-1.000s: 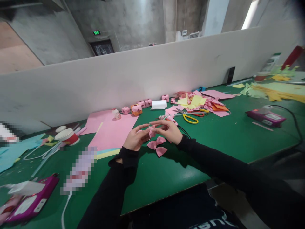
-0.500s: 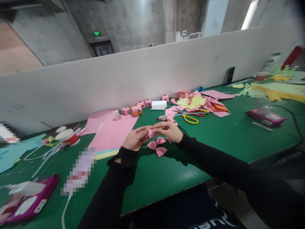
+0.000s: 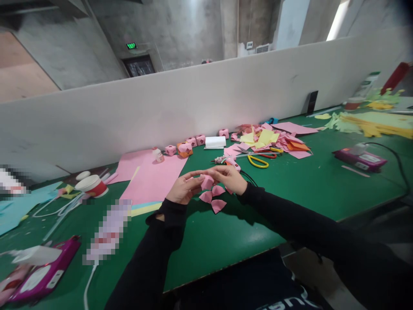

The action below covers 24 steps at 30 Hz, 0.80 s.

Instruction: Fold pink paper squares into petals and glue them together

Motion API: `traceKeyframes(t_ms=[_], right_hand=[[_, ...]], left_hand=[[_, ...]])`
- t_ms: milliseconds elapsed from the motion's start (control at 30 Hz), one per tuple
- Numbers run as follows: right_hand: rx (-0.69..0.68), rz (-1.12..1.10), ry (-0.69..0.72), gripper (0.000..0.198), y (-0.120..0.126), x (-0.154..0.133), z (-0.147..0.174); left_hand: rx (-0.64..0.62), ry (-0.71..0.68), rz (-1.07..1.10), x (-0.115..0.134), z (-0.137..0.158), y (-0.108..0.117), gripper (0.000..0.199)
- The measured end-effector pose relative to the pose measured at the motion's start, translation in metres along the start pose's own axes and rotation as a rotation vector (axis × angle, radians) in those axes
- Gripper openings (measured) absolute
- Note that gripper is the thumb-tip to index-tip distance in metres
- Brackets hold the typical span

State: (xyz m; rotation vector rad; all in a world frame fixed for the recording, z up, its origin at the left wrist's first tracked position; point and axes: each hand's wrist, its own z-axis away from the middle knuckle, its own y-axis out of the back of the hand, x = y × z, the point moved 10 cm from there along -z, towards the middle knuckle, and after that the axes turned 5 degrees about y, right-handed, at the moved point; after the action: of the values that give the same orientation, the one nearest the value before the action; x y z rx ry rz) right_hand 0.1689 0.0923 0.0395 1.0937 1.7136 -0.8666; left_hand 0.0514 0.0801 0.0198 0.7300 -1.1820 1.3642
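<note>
Between my two hands, just above the green table, is a small folded pink paper piece [image 3: 207, 182]. My left hand [image 3: 184, 187] pinches it from the left with thumb and fingers. My right hand [image 3: 230, 177] grips its right and upper side, fingertips close to those of the left. Below the hands lie several pink paper petals [image 3: 218, 206], cupped and pointed; one is partly hidden by my right hand. Right behind the hands rests a pink glue gun [image 3: 231, 162] with a dark cord.
Scissors with yellow handles [image 3: 258, 162] lie right of the glue gun, before a heap of paper scraps [image 3: 266, 137]. Finished-looking pink paper cubes [image 3: 170, 150] line the partition. Pink sheets [image 3: 155, 183] spread at left, near a paper cup [image 3: 91, 186]. Purple devices [image 3: 360, 158] sit at both sides.
The pink paper piece has been turned between my fingers and shows a broader face. Both hands stay in nearly the same place; the petals and tools have not moved.
</note>
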Motion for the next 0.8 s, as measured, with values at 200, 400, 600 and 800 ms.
traceKeyframes(t_ms=[200, 400, 600, 800], right_hand=[[0.012, -0.362, -0.333, 0.047, -0.006, 0.035, 0.003], [-0.039, -0.419, -0.361, 0.04, -0.014, 0.041, 0.007], [-0.057, -0.452, -0.387, 0.035, -0.02, 0.042, 0.01], [-0.069, -0.448, -0.397, 0.037, -0.018, 0.045, 0.009]], left_hand=[[0.048, 0.026, 0.099, -0.002, -0.001, 0.006, 0.032], [0.063, 0.016, 0.081, -0.003, -0.003, 0.007, 0.033], [0.045, 0.033, 0.079, -0.004, -0.002, 0.004, 0.035], [-0.004, 0.043, 0.05, -0.005, -0.002, 0.001, 0.043]])
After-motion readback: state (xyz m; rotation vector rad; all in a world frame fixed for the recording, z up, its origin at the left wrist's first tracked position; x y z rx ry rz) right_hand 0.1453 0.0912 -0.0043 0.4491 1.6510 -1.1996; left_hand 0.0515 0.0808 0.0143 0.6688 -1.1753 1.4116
